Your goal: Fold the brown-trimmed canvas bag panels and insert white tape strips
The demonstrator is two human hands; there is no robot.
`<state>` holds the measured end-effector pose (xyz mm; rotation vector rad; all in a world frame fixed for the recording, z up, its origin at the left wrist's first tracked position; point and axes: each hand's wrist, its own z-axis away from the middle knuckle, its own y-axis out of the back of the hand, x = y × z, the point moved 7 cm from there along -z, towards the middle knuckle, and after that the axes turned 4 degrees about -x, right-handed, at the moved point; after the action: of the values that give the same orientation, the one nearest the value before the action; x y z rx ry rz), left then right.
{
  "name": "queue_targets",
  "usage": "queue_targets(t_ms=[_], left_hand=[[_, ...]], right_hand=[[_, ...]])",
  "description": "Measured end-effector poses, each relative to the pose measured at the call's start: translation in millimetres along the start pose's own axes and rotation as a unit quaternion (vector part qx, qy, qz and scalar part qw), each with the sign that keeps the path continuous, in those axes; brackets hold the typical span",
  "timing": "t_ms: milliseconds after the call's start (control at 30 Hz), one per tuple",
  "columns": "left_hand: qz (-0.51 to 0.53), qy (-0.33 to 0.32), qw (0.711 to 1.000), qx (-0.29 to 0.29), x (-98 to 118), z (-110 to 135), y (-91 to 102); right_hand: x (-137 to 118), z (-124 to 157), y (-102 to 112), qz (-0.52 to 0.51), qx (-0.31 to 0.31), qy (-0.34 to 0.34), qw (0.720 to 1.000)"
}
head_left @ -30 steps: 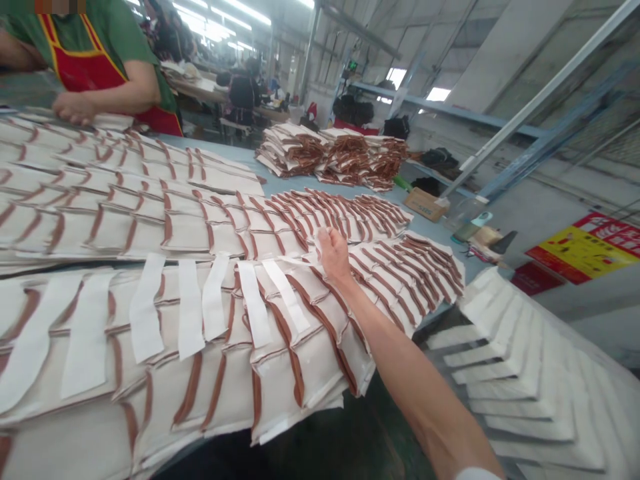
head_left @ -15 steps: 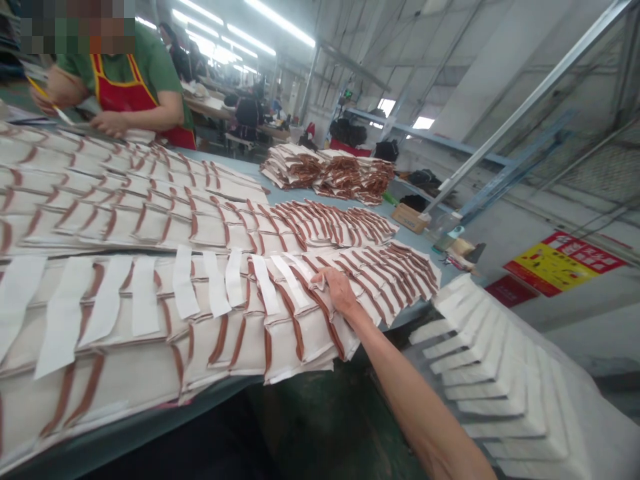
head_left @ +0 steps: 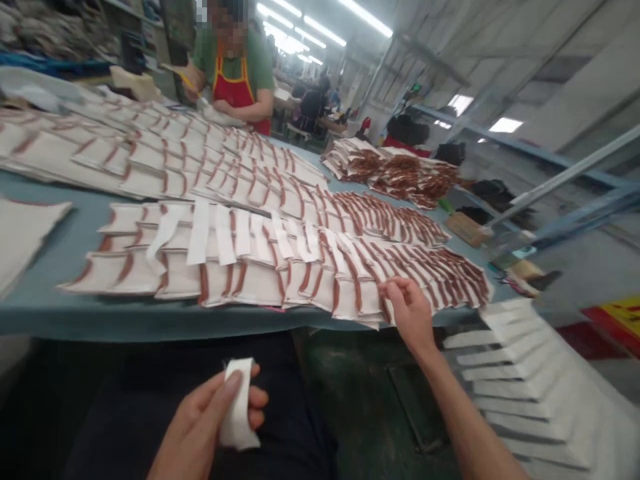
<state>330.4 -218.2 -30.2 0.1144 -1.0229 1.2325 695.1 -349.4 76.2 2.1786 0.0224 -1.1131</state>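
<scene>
Left hand [head_left: 203, 417] closed around a folded white fabric strip [head_left: 236, 405], held low below the desk edge, thumb lying across it. Strip looks light and soft, likely limp; best taken by its fold. Right hand [head_left: 407, 315] curled at the near edge of overlapped cream cloth panels [head_left: 320, 293] with brown bands, on the blue-grey desk [head_left: 35, 313]; fingers touch the edge, pinch cannot be told. Panels look floppy, easiest lifted by an edge. Roughly seven white strips lie across the front row; panels overlap too much to count. One fanned stack of white pads [head_left: 515, 373] at right; one co-worker in a red apron [head_left: 235, 83] beyond.
</scene>
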Motion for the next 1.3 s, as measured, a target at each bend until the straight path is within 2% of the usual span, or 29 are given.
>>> queue_targets(t_ms=[67, 100, 167, 233, 300, 367, 500, 767, 1300], left_hand=[[0.038, 0.012, 0.999, 0.005, 15, 6, -0.4], [0.051, 0.023, 0.998, 0.012, 23, 8, -1.2], [0.074, 0.018, 0.997, 0.011, 39, 13, -3.9], [0.098, 0.009, 0.995, 0.01, 51, 20, -4.2], [0.122, 0.013, 0.992, 0.007, 59, 25, -2.5], [0.147, 0.026, 0.989, 0.008, 62, 29, 0.9], [0.195, 0.042, 0.98, 0.008, 69, 32, 6.7], [0.244, 0.066, 0.967, -0.027, 71, 33, 2.6], [0.2, 0.05, 0.979, 0.01, 65, 35, -3.8]], right_hand=[[-43, 32, -26, -0.019, -0.067, 0.022, 0.997], [-69, 49, -40, -0.026, -0.102, 0.055, 0.993], [-129, 83, -70, -0.031, -0.191, 0.19, 0.963], [-173, 110, -91, -0.063, -0.224, 0.272, 0.934], [-202, 128, -107, -0.094, -0.246, 0.328, 0.907], [-217, 140, -116, -0.102, -0.259, 0.368, 0.887], [-220, 154, -120, -0.076, -0.265, 0.396, 0.876], [-214, 165, -120, -0.051, -0.226, 0.382, 0.895], [-198, 167, -123, -0.048, -0.193, 0.363, 0.911]])
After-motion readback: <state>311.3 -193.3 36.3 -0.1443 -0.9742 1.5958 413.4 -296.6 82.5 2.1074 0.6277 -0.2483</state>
